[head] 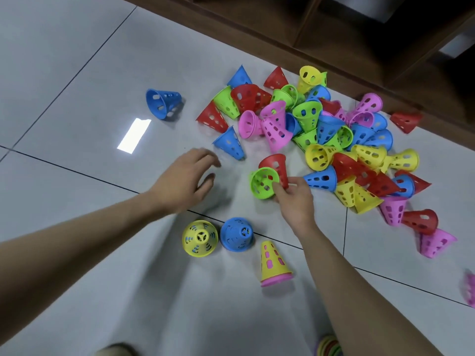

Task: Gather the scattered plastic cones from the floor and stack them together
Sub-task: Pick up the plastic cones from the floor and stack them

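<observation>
Nearest me on the floor stood a yellow-over-pink stack (273, 263), upright, wide rim down: two cones already nested. Just beyond it, a yellow cone (200, 237) and a blue cone (237, 237) stood side by side, tips up, near a grout line.

Right grip (293, 199) was curled round a green cone (264, 182) with a red cone (277, 168) against it; fingers pinched at the green rim. I couldn't tell whether red was nested in green or only pressed alongside. Left grip (185, 176) hovered over bare tile, fingers loosely spread, holding nothing, blurred. A blue cone lying on its side (229, 143) sat just past it.

Further out, the main pile (334, 140) of mixed colours lay jumbled toward the floor's far edge by the wooden cabinet (359, 47). A lone blue cone (163, 103) lay apart on the pile's left.

My read on handling: thin perforated plastic, so light, fairly stiff, a bit slick. Best hold looked to be a pinch on the wide rim or a finger through the slots. Nested cones might jam if pushed hard; tangled ones in the pile would likely drag neighbours.
</observation>
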Motion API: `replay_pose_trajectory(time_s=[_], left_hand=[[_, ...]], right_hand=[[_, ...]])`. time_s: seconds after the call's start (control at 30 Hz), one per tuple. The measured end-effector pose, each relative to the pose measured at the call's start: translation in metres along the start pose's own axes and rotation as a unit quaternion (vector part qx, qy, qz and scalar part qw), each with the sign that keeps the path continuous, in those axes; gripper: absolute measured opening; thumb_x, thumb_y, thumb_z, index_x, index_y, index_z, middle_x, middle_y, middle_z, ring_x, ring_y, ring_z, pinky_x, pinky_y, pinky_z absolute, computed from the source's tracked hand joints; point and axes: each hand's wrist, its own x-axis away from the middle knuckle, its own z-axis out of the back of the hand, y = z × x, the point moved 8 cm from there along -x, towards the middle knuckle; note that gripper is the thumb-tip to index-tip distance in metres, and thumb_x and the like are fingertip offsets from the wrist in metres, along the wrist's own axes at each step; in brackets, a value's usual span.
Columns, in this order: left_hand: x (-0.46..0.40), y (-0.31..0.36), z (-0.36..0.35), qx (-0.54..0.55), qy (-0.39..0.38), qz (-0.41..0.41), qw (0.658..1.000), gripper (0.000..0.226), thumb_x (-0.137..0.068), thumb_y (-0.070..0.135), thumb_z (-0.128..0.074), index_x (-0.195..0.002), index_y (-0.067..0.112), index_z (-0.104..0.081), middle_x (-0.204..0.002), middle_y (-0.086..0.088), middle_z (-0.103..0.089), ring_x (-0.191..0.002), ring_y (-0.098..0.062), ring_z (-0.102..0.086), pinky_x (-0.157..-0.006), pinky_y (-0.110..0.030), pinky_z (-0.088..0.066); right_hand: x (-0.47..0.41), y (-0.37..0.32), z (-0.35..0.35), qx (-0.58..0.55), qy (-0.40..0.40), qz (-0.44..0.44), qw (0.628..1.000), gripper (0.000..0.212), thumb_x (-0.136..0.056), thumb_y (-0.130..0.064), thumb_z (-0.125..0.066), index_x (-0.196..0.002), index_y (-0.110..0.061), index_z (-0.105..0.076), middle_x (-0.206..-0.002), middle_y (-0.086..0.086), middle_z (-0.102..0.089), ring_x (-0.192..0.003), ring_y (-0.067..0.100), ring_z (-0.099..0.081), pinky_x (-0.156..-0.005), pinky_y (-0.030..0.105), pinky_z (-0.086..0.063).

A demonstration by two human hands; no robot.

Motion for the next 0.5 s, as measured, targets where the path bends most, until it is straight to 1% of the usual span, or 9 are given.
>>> replay_pose_trajectory(time_s=[0.07,0.1,0.17,0.23,0.27,0.33,0.37,0.43,0.5], left_hand=[[-0.025,-0.004,-0.01,-0.068,-0.027,-0.031,0.997,0.041,-0.083,0.015,-0.063,-0.123,0.007,-0.058,-0.132,-0.018,-0.055,-0.116,-0.037,-0.054,-0.096,-0.046,-0.048],[-0.037,-0.007,-0.015,-0.097,-0.046,-0.04,0.993,0.05,-0.078,0.011,-0.067,-0.127,0.007,-0.056,-0.137,-0.021,-0.052,-0.12,-0.04,-0.053,-0.098,-0.048,-0.047],[-0.057,-0.009,-0.022,-0.15,-0.073,-0.052,0.985,0.065,-0.073,0.007,-0.069,-0.136,0.008,-0.052,-0.146,-0.023,-0.046,-0.128,-0.043,-0.048,-0.105,-0.05,-0.041],[-0.071,-0.011,-0.032,-0.218,-0.102,-0.062,0.969,0.075,-0.075,0.006,-0.062,-0.147,0.014,-0.044,-0.156,-0.018,-0.035,-0.14,-0.04,-0.035,-0.114,-0.049,-0.029],[-0.076,-0.012,-0.038,-0.255,-0.121,-0.069,0.957,0.078,-0.077,0.007,-0.059,-0.151,0.018,-0.038,-0.16,-0.014,-0.03,-0.145,-0.037,-0.028,-0.118,-0.047,-0.022],[-0.082,-0.011,-0.048,-0.328,-0.15,-0.081,0.929,0.078,-0.083,0.01,-0.055,-0.155,0.022,-0.029,-0.162,-0.009,-0.027,-0.149,-0.034,-0.018,-0.122,-0.045,-0.014],[-0.085,-0.009,-0.05,-0.356,-0.153,-0.085,0.918,0.076,-0.085,0.011,-0.056,-0.155,0.022,-0.028,-0.16,-0.009,-0.03,-0.149,-0.034,-0.018,-0.121,-0.045,-0.015],[-0.089,-0.004,-0.051,-0.39,-0.141,-0.098,0.905,0.068,-0.086,0.012,-0.057,-0.15,0.02,-0.037,-0.151,-0.009,-0.038,-0.141,-0.035,-0.028,-0.115,-0.043,-0.024],[-0.092,-0.002,-0.049,-0.4,-0.125,-0.11,0.901,0.055,-0.086,0.011,-0.057,-0.14,0.018,-0.049,-0.139,-0.009,-0.047,-0.127,-0.035,-0.038,-0.103,-0.041,-0.032]], right_hand=[[0.015,0.008,0.007,-0.004,-0.018,-0.008,1.0,0.018,-0.085,-0.032,-0.077,-0.079,-0.024,-0.062,-0.094,0.007,-0.074,-0.083,0.024,-0.073,-0.086,0.048,-0.057],[0.021,0.011,0.012,-0.003,-0.022,-0.012,1.0,0.02,-0.084,-0.032,-0.079,-0.075,-0.025,-0.063,-0.097,0.009,-0.073,-0.083,0.025,-0.073,-0.087,0.049,-0.057],[0.032,0.015,0.022,-0.008,-0.022,-0.023,0.999,0.022,-0.081,-0.03,-0.082,-0.079,-0.022,-0.062,-0.091,0.009,-0.074,-0.08,0.025,-0.074,-0.084,0.046,-0.058],[0.041,0.02,0.032,-0.012,-0.016,-0.043,0.999,0.033,-0.078,-0.031,-0.085,-0.09,-0.016,-0.058,-0.083,0.006,-0.075,-0.075,0.022,-0.074,-0.077,0.039,-0.058],[0.044,0.022,0.036,-0.008,-0.013,-0.051,0.999,0.037,-0.077,-0.034,-0.085,-0.092,-0.016,-0.056,-0.083,0.005,-0.074,-0.075,0.021,-0.073,-0.075,0.037,-0.056],[0.049,0.027,0.043,-0.003,-0.009,-0.062,0.998,0.039,-0.077,-0.039,-0.084,-0.092,-0.018,-0.055,-0.085,0.007,-0.074,-0.076,0.021,-0.073,-0.073,0.035,-0.054],[0.051,0.029,0.046,-0.009,-0.008,-0.065,0.998,0.037,-0.079,-0.04,-0.082,-0.092,-0.018,-0.055,-0.086,0.007,-0.074,-0.076,0.021,-0.072,-0.073,0.035,-0.054],[0.055,0.027,0.051,-0.014,-0.008,-0.065,0.998,0.033,-0.085,-0.039,-0.076,-0.093,-0.016,-0.055,-0.086,0.006,-0.074,-0.073,0.019,-0.073,-0.074,0.035,-0.054],[0.059,0.025,0.056,-0.005,-0.007,-0.063,0.998,0.028,-0.089,-0.039,-0.072,-0.095,-0.016,-0.056,-0.084,0.002,-0.074,-0.07,0.014,-0.072,-0.074,0.036,-0.055]])
